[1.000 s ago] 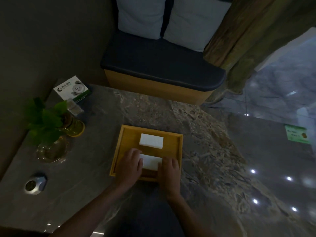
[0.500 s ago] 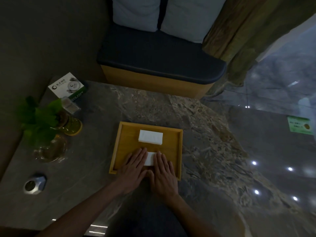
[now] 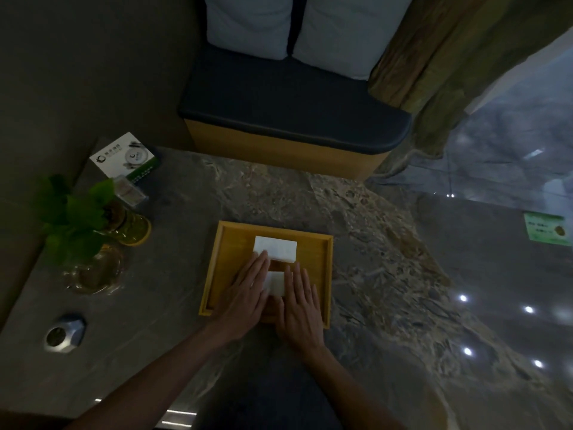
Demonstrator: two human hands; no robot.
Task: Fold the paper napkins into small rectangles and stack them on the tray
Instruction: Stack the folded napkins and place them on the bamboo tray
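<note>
Tray: a yellow wooden tray (image 3: 313, 240) sits on the stone table (image 3: 186, 218), right in front of the person
Far napkin: a folded white napkin (image 3: 276, 248) lies flat in the tray, near the far side, with its long side going left to right
Near napkin: a second white napkin (image 3: 275, 283) lies in the tray closer to the person; only a small strip of it shows between the two hands
Left hand: the left hand (image 3: 248, 293) lies flat on the left part of the near napkin, fingers straight and close together, pressing down and not gripping; its fingertips reach the near edge of the far napkin
Right hand: the right hand (image 3: 299, 302) lies flat on the right part of the near napkin, fingers straight, pressing down and holding nothing
Plant: a green leafy plant (image 3: 71, 218) stands in a glass jar at the left of the table
Card: a white and green card (image 3: 124, 158) stands at the far left corner
Metal thing: a small shiny metal thing (image 3: 63, 333) sits near the left edge
Bench: a bench with a dark seat (image 3: 291, 103) and pale cushions (image 3: 248, 23) is behind the table
Curtain: a curtain (image 3: 449, 51) hangs at the right
</note>
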